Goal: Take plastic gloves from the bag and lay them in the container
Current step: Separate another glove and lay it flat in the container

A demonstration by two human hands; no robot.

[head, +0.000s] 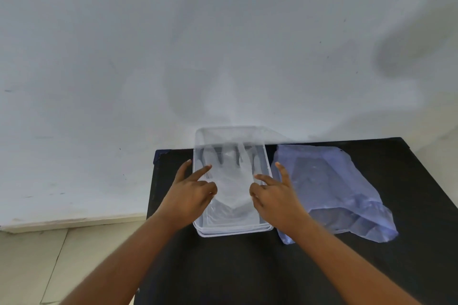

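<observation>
A clear plastic container point(234, 230) stands on the black table, its far end against the wall. Inside it lies a see-through plastic glove point(233, 181), flat, fingers pointing away from me. My left hand point(192, 193) rests over the container's left rim, index finger stretched onto the glove, other fingers curled. Over the right rim is my right hand point(275, 195), its fingers spread and touching the glove's right edge. I cannot tell whether either hand pinches the glove. A bluish plastic bag point(332, 190) lies crumpled to the right of the container.
The black table point(247, 267) is small; its left edge runs just left of the container, with tiled floor point(37, 262) below. A white wall point(223, 44) rises directly behind the table.
</observation>
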